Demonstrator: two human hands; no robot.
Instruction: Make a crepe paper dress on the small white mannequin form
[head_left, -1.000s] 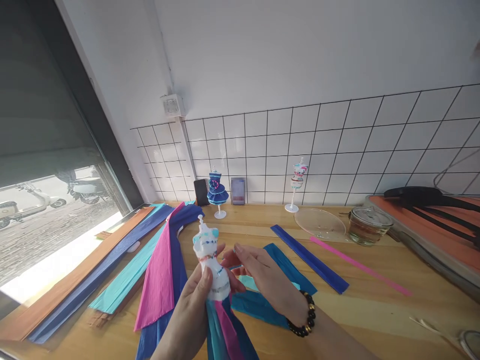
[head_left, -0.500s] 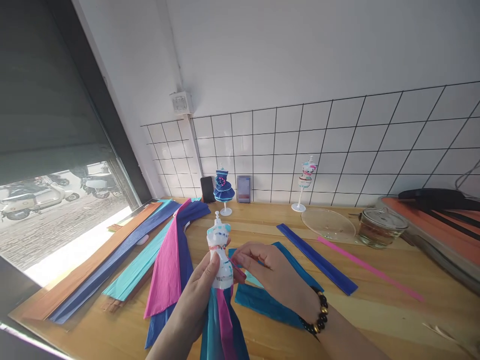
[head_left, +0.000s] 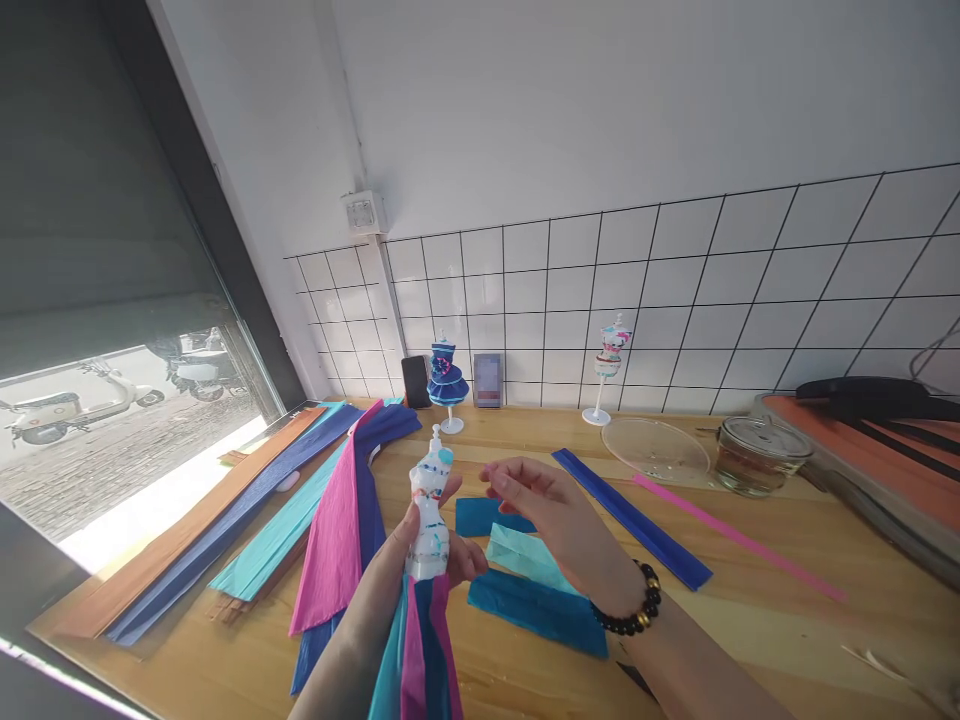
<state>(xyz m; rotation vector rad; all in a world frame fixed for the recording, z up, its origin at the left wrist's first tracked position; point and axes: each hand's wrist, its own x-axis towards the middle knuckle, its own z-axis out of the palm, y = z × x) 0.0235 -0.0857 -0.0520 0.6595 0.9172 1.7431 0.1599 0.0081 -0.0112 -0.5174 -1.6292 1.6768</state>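
Note:
My left hand (head_left: 390, 560) is wrapped round a small white dress-form mannequin (head_left: 430, 505) that has coloured marks on its chest and waist. Teal, pink and dark blue crepe paper strips (head_left: 416, 650) hang from its lower edge. Just right of the mannequin and apart from it, my right hand (head_left: 551, 515) has thumb and fingertips pinched together; I cannot make out what is between them. A black bead bracelet circles that wrist. Below the right hand lie a pale aqua paper piece (head_left: 525, 555) and a teal paper piece (head_left: 536, 605), with another teal piece (head_left: 480, 517) behind them.
Left on the wooden table lie long orange, blue, aqua and pink crepe papers (head_left: 330, 550). A mannequin in a blue dress (head_left: 447, 385), two phones and another mannequin (head_left: 611, 350) stand near the wall. Right are a blue strip (head_left: 637, 525), a pink strip (head_left: 735, 535) and a glass jar (head_left: 761, 458).
My right hand has moved up and away from the mannequin. The mannequin has turned in my left hand, and its hanging strips have swung left.

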